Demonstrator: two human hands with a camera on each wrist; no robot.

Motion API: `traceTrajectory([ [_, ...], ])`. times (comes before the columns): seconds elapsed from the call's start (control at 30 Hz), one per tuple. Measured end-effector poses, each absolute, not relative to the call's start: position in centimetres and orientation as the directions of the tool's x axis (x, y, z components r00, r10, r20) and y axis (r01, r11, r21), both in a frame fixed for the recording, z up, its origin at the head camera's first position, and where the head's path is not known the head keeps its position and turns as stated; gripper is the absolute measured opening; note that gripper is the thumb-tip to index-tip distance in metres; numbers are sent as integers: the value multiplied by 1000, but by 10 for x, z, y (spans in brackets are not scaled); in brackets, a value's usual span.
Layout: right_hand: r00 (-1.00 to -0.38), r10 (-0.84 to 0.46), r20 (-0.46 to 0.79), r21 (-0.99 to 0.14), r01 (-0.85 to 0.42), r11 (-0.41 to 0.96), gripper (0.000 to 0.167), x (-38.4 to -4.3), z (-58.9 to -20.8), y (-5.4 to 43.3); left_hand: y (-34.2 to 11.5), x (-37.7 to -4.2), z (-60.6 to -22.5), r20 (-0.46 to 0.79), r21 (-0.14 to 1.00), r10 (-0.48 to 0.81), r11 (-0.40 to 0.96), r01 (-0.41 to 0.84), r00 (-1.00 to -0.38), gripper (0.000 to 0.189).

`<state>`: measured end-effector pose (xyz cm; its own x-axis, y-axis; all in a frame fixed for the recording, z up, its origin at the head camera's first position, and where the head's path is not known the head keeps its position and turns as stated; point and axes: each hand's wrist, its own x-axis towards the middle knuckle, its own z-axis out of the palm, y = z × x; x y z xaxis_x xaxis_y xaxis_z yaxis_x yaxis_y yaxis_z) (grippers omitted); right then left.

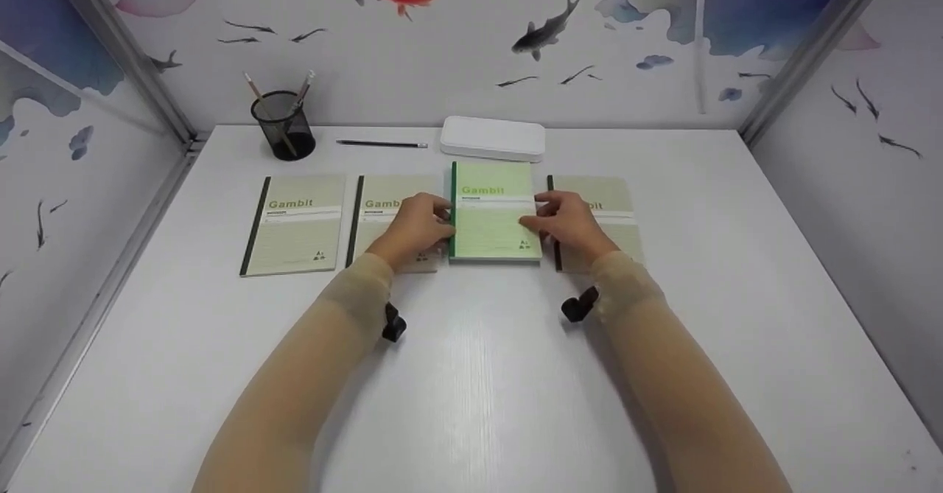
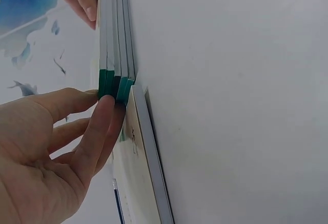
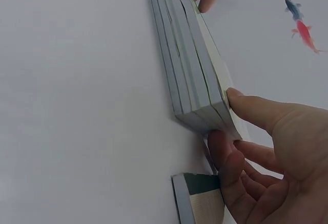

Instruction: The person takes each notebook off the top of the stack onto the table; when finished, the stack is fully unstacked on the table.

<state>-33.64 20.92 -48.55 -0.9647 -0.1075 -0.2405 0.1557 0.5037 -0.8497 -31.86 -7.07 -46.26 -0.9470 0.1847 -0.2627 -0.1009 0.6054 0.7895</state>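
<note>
A stack of several light-green notebooks (image 1: 492, 220) with green spines lies at the middle of the table in the head view. At its spine side, the thumb and bent fingers of my left hand (image 1: 414, 229) hold the edges; the left wrist view shows fingertips against the green spines (image 2: 114, 86). My right hand (image 1: 571, 220) grips the opposite side, its thumb on the top cover and its fingers along the page edges (image 3: 192, 75). A tan notebook (image 1: 390, 235) with a black spine lies partly hidden beneath my left hand, another tan notebook (image 1: 615, 239) beneath my right.
A third tan notebook (image 1: 295, 231) lies at the left. Behind stand a black mesh cup (image 1: 284, 126) with pencils, a dark pencil (image 1: 381, 144) lying flat, and a white case (image 1: 492, 138) just behind the stack. Patterned walls close off the table's back and sides.
</note>
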Motion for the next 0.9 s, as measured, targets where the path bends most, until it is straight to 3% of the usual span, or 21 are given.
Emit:
traceTrajectory([
  [0.27, -957, -56, -285, -875, 236, 423, 58, -339, -486, 213, -73, -322, -466, -241, 799, 209, 597, -72, -948, 49],
  [0.5, -933, -82, -350, -870, 291, 397, 59, -338, -487, 221, -75, -322, -463, -282, 797, 192, 592, -118, -940, 50],
  [0.9, -950, -75, -303, -934, 280, 221, 54, -324, -485, 245, -73, -323, -462, -265, 763, 200, 641, -79, -943, 48],
])
